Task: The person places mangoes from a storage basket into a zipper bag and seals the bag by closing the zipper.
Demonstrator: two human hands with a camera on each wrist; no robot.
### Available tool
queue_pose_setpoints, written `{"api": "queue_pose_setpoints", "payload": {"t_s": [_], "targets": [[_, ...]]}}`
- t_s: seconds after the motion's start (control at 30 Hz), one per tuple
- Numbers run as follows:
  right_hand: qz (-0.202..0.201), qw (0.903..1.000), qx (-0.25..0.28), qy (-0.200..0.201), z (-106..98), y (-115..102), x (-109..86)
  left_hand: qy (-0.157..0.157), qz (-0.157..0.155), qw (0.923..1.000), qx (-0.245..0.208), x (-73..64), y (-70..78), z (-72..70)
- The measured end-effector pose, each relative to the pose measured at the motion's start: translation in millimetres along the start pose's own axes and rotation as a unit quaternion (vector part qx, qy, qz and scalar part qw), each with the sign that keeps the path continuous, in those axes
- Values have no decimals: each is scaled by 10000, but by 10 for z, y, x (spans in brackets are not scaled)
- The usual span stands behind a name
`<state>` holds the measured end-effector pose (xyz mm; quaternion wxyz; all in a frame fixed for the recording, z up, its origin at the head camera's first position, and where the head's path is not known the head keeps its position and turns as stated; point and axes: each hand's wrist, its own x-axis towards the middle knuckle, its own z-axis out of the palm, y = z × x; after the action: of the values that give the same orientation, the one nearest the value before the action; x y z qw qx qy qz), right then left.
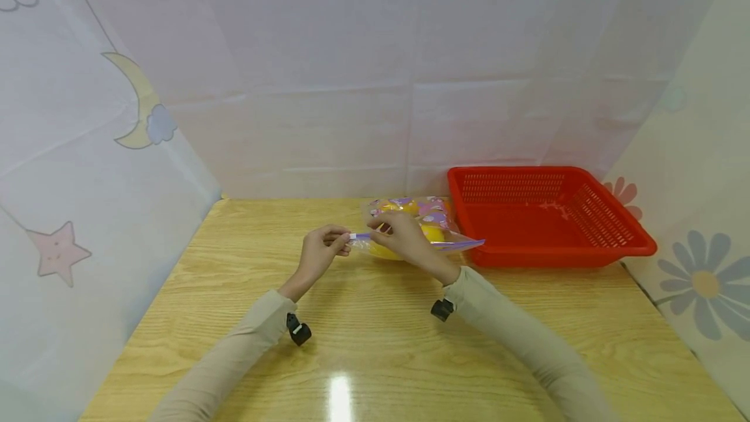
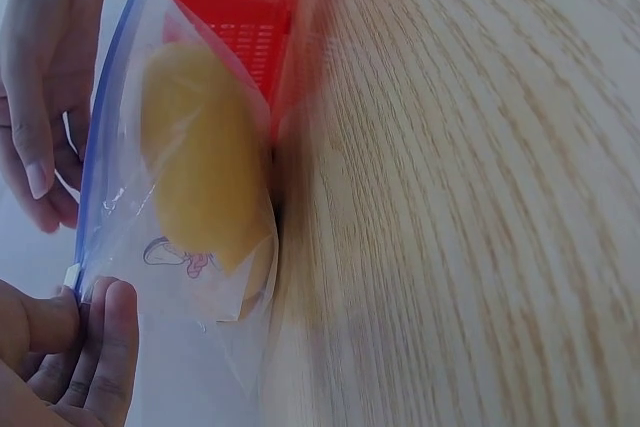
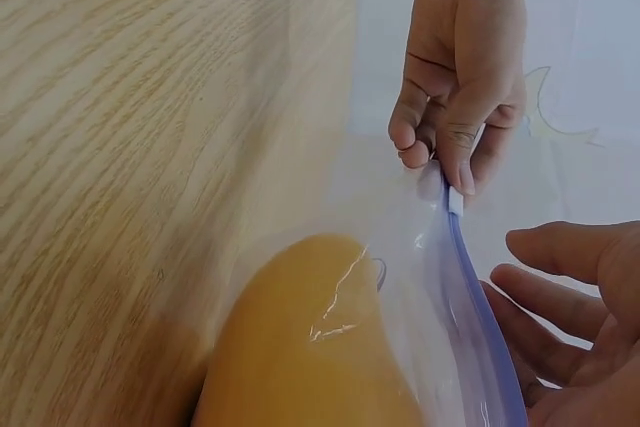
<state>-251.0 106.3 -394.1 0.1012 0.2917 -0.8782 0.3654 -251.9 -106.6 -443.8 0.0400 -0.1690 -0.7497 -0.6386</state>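
Observation:
A clear zip bag (image 3: 425, 267) with a purple zip strip holds a smooth yellow, mango-like fruit (image 2: 200, 147). My left hand (image 1: 319, 251) pinches the bag's top corner between thumb and fingers, right beside the white slider (image 3: 455, 201). Over the zip strip hovers my right hand (image 1: 404, 236), thumb and fingers spread apart and loosely bent. Nothing is pinched between them in the right wrist view; whether a fingertip touches the strip I cannot tell. Behind lies another clear bag (image 1: 436, 207) with purple print and orange-yellow contents, partly hidden by my right hand.
A red plastic basket (image 1: 551, 256) with slotted walls stands to the right, close to both bags. The wooden table (image 1: 363, 324) meets a pale cloth backdrop (image 1: 322, 148) at its far edge. Printed side cloths flank the table.

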Motion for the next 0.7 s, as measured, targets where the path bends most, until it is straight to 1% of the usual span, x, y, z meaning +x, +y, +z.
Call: {"api": "queue_pose_setpoints", "payload": {"t_s": [0.1, 0.27, 0.57, 0.7], "targets": [[-28, 9999, 107, -123, 27, -11, 15, -8, 42, 10000, 8, -8, -4, -3], [-62, 9997, 112, -229, 77, -17, 41, -25, 91, 9999, 57, -14, -10, -6], [126, 9992, -54, -378, 127, -39, 107, -24, 160, 9998, 97, -2, 1, 5], [166, 9987, 10, -484, 164, -24, 130, -10, 163, 9998, 141, 4, 3, 4]]}}
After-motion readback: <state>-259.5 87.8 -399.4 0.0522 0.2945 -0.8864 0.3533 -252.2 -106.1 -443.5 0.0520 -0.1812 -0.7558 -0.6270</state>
